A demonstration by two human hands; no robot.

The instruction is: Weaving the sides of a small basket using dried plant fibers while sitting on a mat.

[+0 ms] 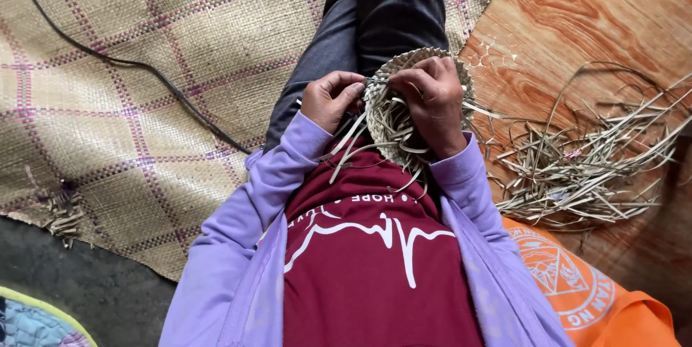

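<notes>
Head view: your small round woven basket (404, 113) sits in your lap at frame centre, its open face tilted up toward you, loose strand ends trailing to 6 o'clock. Your right hand (432, 102) is draped over its rim from 3 o'clock, fingers closed on it; your left hand (330, 100) pinches a strand at 9 o'clock, touching the edge. Both are equally near. Loose reed strips (584, 167) lie at 3 o'clock on the wood-pattern floor (569, 15); a woven mat (144, 87) spreads toward 10 o'clock.

Checked woven mat (144, 66), wood-grain floor (577, 15), dark cable (130, 66)
</notes>
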